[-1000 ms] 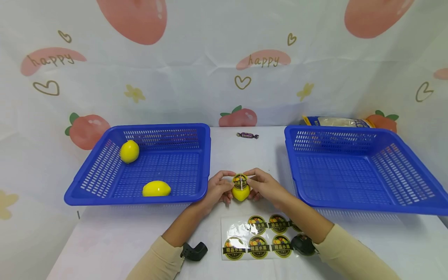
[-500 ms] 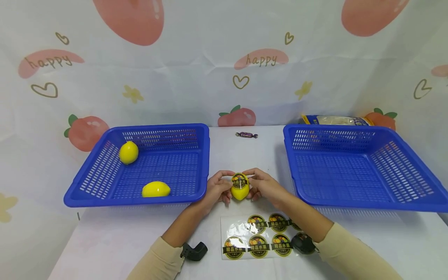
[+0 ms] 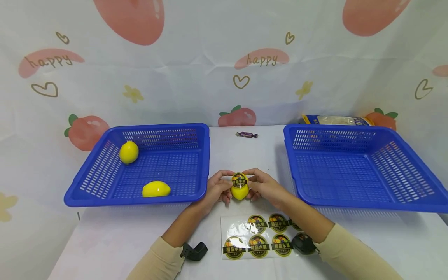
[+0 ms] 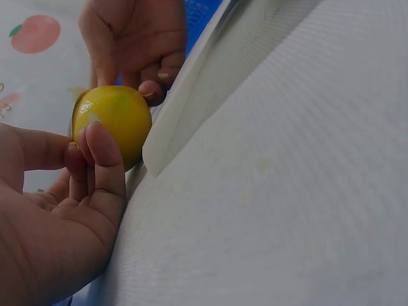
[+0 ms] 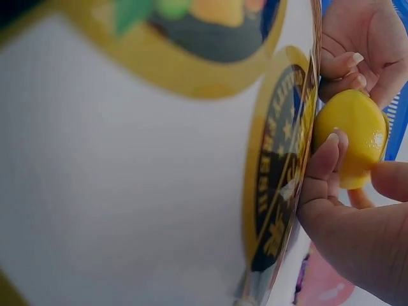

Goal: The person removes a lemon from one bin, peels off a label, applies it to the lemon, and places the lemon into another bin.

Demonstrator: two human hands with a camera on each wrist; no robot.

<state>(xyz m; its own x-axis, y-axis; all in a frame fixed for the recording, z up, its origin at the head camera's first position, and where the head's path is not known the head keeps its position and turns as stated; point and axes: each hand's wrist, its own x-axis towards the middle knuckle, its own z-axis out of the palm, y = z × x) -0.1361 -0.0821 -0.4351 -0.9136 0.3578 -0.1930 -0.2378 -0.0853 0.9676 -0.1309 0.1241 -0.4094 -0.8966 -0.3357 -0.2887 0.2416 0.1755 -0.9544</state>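
Note:
A yellow lemon (image 3: 239, 193) sits on the white table between the two baskets, with a round black-and-gold fruit sticker (image 3: 239, 180) on its upper side. My left hand (image 3: 216, 189) holds it from the left, thumb at the sticker's edge and fingers curled along the side. From the right, my right hand (image 3: 265, 186) grips the same fruit, its thumb at the opposite edge of the sticker. Both wrist views show fingertips against the lemon (image 4: 124, 121). Nearer me lies a clear sheet of matching stickers (image 3: 232, 230), partly hidden by the right forearm.
To the left stands a blue basket (image 3: 140, 202) with two lemons (image 3: 156, 189) in it. Another blue basket (image 3: 350, 205) is on the right, a blue-and-yellow packet (image 3: 337, 121) behind it. A wrapped candy (image 3: 247, 135) lies at the back.
Both hands stay around the lemon. The fruit has tipped slightly, and the glare on its sticker has shifted and shrunk. The whole view has drifted a little.

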